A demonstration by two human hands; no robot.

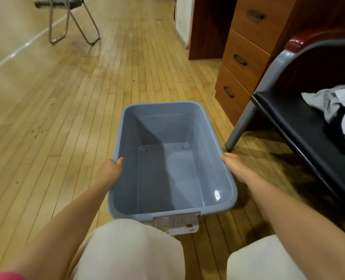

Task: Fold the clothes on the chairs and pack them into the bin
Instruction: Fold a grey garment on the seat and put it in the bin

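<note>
Two hands on the grey bin [226, 178], which sits on the wood floor [70, 110] just in front of my knees. My left hand [109, 171] grips its left rim, thumb hooked over the edge; my right hand [235, 165] holds the right rim, fingers hidden below. White latch [177, 224] on the near wall. Clothes [337, 110], white, grey and dark, lie crumpled on the black chair [292, 110] at right. Wooden drawers [242, 63] stand beyond it. Folding chair [66, 19] far left.
</note>
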